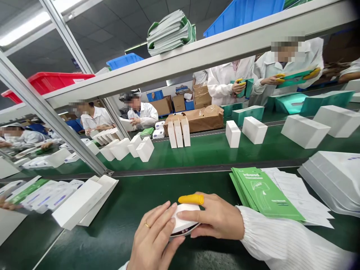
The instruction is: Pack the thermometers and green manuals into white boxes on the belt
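Both my hands close around a small white rounded device [182, 221] just above the green mat near the front edge. My left hand [153, 240], with a ring on one finger, cups it from below and the left. My right hand [216, 217] grips it from the right; its forefinger wears a yellow finger cot [191, 199]. A stack of green "Infrared" booklets [260, 193] lies just right of my right hand, with white printed sheets [298, 198] beside them.
White open cartons [81, 202] lie at the left, stacked white trays [334, 180] at the right. White boxes [254, 129] stand along the green conveyor [208, 150]. Several people in white coats work on the far side. A slanted metal strut [56, 122] crosses at the left.
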Demonstrator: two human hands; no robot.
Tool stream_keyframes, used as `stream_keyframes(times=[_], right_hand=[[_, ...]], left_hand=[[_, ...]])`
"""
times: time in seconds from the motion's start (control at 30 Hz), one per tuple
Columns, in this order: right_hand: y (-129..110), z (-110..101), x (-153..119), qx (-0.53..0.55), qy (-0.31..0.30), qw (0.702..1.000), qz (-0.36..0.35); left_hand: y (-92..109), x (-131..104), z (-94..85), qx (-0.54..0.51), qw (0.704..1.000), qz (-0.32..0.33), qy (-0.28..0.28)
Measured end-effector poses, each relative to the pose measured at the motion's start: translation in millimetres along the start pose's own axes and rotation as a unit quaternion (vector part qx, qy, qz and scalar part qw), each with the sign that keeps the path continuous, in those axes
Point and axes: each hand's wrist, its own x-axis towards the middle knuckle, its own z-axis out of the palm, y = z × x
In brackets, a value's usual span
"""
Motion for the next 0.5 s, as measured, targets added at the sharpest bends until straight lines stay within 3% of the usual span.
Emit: stream_keyframes(times=[0.37, 0.5], right_hand=[[-7.7, -0.9, 0.6, 0.022, 0.004, 0.998, 0.053], [-6.6, -0.3, 2.3, 0.030, 0.005, 0.997, 0.068]], left_hand=[[-4.0, 4.3, 1.3, 0.013, 0.999, 0.014, -0.030], [-6.2, 6.6, 3.2, 0.024, 0.999, 0.014, -0.018]])
